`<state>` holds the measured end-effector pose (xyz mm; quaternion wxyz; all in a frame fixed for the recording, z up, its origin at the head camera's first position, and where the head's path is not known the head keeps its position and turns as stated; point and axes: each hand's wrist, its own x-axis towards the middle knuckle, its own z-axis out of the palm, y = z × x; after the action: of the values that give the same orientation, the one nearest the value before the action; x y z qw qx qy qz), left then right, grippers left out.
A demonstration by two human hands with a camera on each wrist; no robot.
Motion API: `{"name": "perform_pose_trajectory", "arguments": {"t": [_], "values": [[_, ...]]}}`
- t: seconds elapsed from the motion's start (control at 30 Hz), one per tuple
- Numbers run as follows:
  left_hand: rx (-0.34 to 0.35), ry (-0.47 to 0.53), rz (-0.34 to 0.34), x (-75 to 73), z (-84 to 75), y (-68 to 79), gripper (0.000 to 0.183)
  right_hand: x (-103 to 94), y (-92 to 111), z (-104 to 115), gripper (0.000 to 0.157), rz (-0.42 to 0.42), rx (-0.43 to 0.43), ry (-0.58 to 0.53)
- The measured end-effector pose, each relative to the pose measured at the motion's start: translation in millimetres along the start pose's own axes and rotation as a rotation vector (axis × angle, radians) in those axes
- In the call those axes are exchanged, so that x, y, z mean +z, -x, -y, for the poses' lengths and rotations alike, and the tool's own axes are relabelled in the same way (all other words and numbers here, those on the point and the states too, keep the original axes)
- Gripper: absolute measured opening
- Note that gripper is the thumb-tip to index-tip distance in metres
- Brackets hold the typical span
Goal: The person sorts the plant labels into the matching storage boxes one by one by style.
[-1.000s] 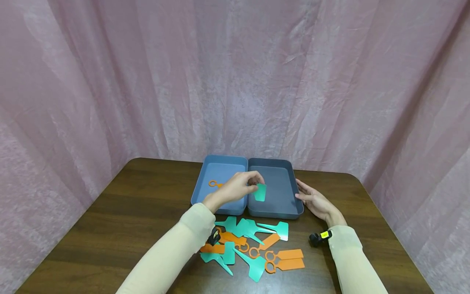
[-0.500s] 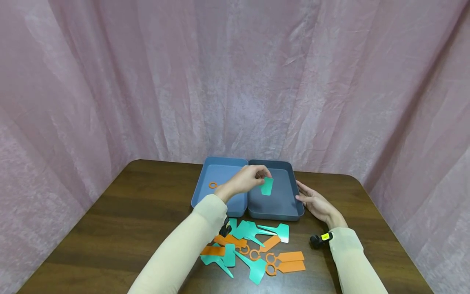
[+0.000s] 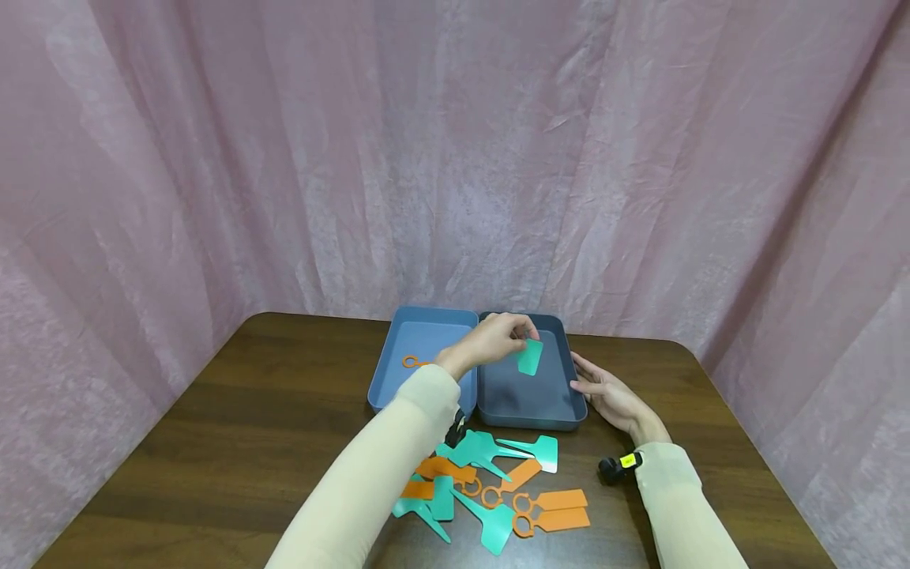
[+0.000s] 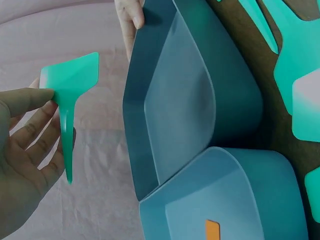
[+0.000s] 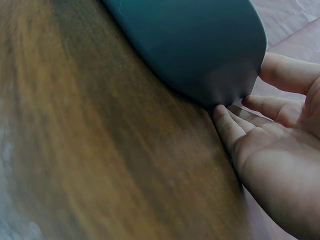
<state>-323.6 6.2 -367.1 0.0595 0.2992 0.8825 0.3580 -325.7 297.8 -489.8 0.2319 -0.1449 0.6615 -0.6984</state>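
Note:
My left hand (image 3: 498, 336) is over the dark grey-blue tray (image 3: 536, 405), pinching a green T-shaped plant label (image 3: 529, 358) between thumb and fingers. In the left wrist view the label (image 4: 75, 82) shows its broad head at the top and its pointed stem hanging down along the fingers. My right hand (image 3: 614, 397) touches the outer right side of the dark tray. Its extended fingertips (image 5: 220, 111) rest low against the tray wall, the thumb higher near the rim, as the right wrist view shows.
A lighter blue tray (image 3: 419, 316) stands against the dark one, holding an orange ring-ended tag (image 3: 410, 361) partly hidden by my left hand. In front lie several green labels (image 3: 498, 531) and orange ring-ended tags (image 3: 562, 519), some overlapping. Pink curtains (image 3: 455, 158) hang behind the table.
My left hand has carried the green plant label to the right, farther over the dark tray. The right hand has stayed at the tray's side.

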Motion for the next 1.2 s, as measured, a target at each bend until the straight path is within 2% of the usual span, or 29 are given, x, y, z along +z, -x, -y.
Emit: {"name": "perform_pose_trajectory", "arguments": {"t": [0.27, 0.57, 0.8, 1.2], "values": [[0.013, -0.024, 0.048, 3.5, -3.3, -11.0, 0.018, -0.1, 0, 1, 0.074, -0.003, 0.003, 0.007], [0.005, -0.037, 0.046, 9.9, -6.5, -18.4, 0.019, 0.6, 1, 0, 0.075, -0.009, 0.003, 0.003], [0.011, -0.062, 0.063, 13.9, -9.8, -20.5, 0.016, 1.8, 1, 1, 0.076, 0.002, 0.001, -0.007], [0.004, -0.071, 0.087, 16.9, -3.6, -20.3, 0.019, -0.2, 1, 2, 0.074, -0.003, 0.003, 0.008]]}}
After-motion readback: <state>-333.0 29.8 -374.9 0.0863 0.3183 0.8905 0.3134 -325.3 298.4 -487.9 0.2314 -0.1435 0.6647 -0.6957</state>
